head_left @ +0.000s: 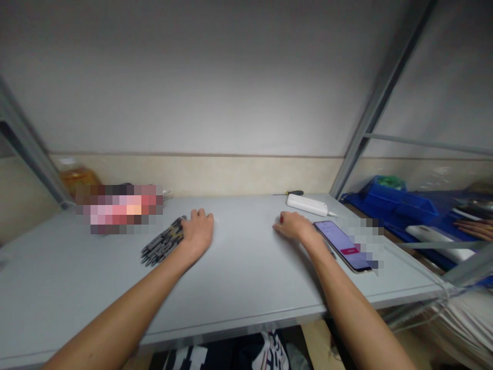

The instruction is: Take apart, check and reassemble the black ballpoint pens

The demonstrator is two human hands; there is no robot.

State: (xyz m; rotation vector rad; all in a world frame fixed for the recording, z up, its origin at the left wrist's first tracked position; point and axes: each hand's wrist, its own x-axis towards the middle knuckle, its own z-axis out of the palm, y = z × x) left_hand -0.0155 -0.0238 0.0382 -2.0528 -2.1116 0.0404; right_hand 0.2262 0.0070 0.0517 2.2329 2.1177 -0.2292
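A bundle of slim dark pens (162, 245) lies on the grey table, left of centre. At its right end rests my left hand (198, 229), palm down with the fingers stretched out and apart, touching or nearly touching the pens. My right hand (295, 226) is low over the table on the right, its fingers curled in. A small red spot shows at its fingers; what it belongs to is hidden. Beside my right forearm lies a phone (342, 246) with its screen lit. The tip of a thin dark stick-like thing (332, 252) shows between forearm and phone.
A white power strip (307, 204) and a screwdriver (295, 193) lie near the wall. Blurred pink things (123, 208) and a bottle of amber liquid (79, 180) stand at the back left. Blue bins (400, 200) are beyond the metal frame (360, 139) on the right.
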